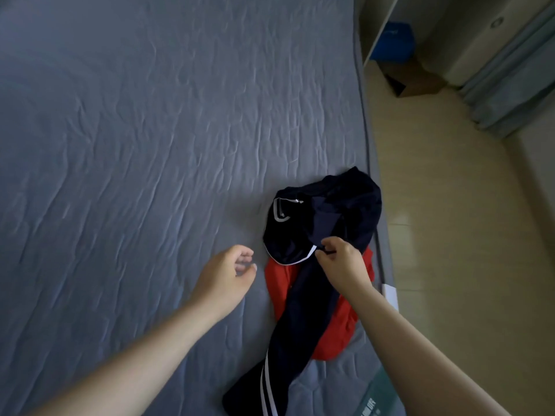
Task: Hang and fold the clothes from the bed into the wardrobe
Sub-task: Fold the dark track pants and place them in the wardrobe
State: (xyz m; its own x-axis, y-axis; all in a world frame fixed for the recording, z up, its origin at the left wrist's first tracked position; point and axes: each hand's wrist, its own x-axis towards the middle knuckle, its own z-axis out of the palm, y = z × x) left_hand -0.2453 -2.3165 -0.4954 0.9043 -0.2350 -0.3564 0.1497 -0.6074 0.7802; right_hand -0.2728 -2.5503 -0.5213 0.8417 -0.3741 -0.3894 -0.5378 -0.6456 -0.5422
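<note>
Navy garment (318, 223) — in right-hand (342, 262) pinch

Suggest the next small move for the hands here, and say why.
Probably bring the left hand, open and holding nothing, across to grip the navy garment by its white-trimmed edge, beside the right hand, which pinches it. With both holding, the crumpled garment could be lifted off the red garment beneath.

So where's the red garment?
Head view, lower right: the red garment lies on the bed by its right edge, under the navy garment the right hand pinches.
</note>
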